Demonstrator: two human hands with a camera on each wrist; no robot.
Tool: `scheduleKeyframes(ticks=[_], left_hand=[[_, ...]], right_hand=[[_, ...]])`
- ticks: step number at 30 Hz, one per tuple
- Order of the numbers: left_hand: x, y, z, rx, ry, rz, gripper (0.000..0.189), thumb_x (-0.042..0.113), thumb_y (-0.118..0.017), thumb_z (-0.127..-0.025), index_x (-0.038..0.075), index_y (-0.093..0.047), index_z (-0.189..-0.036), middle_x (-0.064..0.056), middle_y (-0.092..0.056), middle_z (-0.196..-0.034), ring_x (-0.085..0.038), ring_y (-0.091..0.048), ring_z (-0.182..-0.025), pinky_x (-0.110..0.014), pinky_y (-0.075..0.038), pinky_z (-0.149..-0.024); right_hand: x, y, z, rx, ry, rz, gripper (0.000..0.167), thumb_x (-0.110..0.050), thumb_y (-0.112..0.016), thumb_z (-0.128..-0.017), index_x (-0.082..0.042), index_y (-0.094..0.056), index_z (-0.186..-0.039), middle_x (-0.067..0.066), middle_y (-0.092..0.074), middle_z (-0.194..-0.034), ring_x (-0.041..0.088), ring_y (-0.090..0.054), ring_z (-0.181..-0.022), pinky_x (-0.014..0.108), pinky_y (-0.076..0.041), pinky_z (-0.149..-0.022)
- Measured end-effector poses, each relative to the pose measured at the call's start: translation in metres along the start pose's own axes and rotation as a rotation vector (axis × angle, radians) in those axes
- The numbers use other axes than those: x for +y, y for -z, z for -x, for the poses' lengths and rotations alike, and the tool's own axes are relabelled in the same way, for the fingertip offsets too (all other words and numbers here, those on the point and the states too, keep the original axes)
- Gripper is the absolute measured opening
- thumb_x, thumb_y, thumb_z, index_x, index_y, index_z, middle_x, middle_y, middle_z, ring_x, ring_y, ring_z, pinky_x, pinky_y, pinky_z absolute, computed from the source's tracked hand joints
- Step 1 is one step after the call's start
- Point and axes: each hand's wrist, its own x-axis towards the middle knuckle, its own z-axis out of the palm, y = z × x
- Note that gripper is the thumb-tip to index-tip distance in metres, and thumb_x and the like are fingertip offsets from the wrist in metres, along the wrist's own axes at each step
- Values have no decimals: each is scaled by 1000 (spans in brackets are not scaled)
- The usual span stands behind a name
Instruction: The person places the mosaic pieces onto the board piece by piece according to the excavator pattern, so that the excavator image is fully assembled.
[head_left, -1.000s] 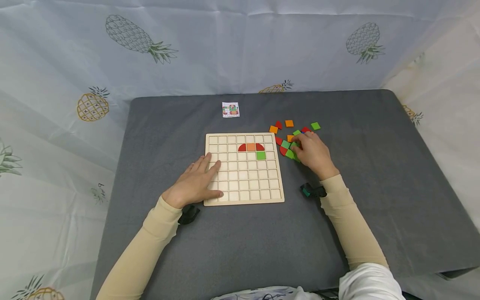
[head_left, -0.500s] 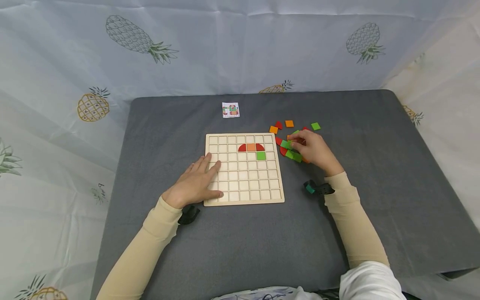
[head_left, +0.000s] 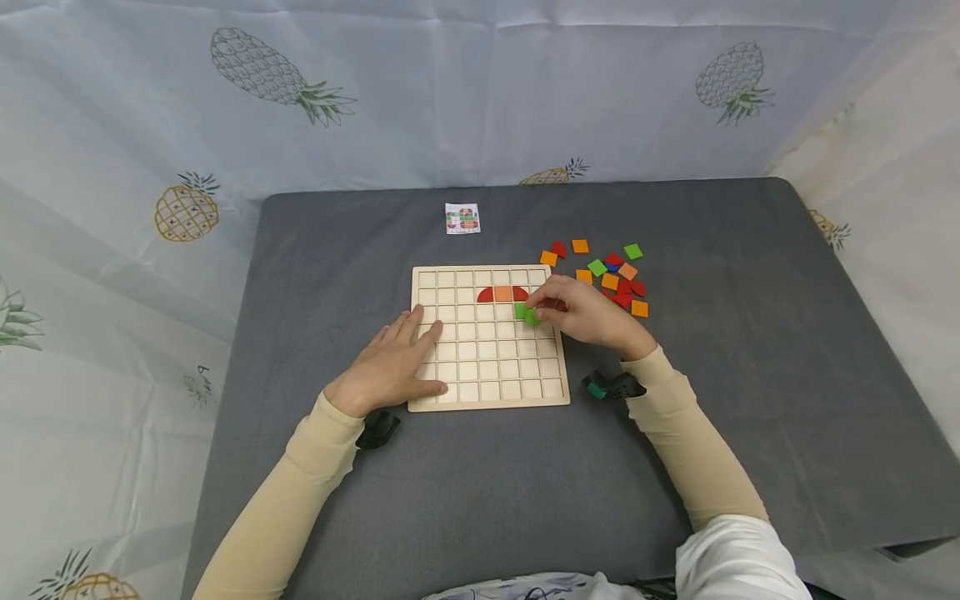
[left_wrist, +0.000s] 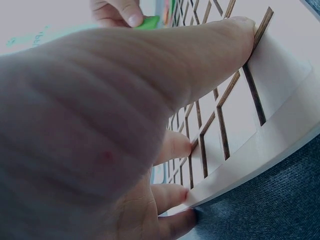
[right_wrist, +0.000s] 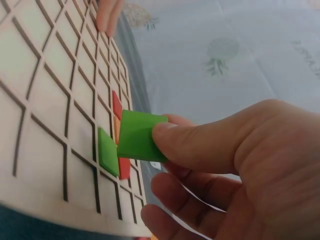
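Note:
A wooden grid board (head_left: 467,371) lies on the grey-covered table. My left hand (head_left: 390,358) rests on its left edge, fingers spread; the left wrist view shows the thumb (left_wrist: 220,45) touching the grid. Between thumb and fingers my right hand (head_left: 588,315) pinches a green square tile (right_wrist: 142,135), over the board's upper right. Close beside this tile, another green square tile (right_wrist: 107,152) sits in a cell. In the row beyond it, an orange square tile (head_left: 503,293) lies between two red curved-edged tiles, the left one (head_left: 486,295) in full view and the right one partly covered by my fingers.
Right of the board several loose tiles lie scattered: orange squares (head_left: 611,282), green squares (head_left: 633,251), red pieces (head_left: 624,300) and a bit of blue (head_left: 612,268). My right hand hides part of this pile. A small printed pattern card (head_left: 462,219) lies beyond the board.
My right hand has moved left from the loose tiles to over the board, carrying the green square tile. The left hand has stayed on the board's left side.

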Motion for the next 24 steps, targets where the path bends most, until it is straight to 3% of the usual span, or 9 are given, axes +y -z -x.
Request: scheduleKeyframes(ticks=[6, 24], left_hand=[[-1, -1, -1, -5, 3, 3, 92, 46, -74, -90, 9, -28, -161, -25, -8, -169, -44, -13, -157, -61, -20, -125], [-1, 0, 0, 9, 2, 14, 93, 46, -75, -89, 8, -28, -161, -25, -7, -169, -44, -13, -157, -61, -20, -124]], right_hand=[[4, -12, -6, -21, 56, 44, 16, -4, -65, -97, -5, -75, -110, 8, -70, -108, 19, -57, -91, 33, -50, -79], [2, -24, -9, -18, 16, 202, 17, -10, -69, -96, -6, -77, -110, 8, -70, -103, 21, -57, -87, 34, -49, -76]])
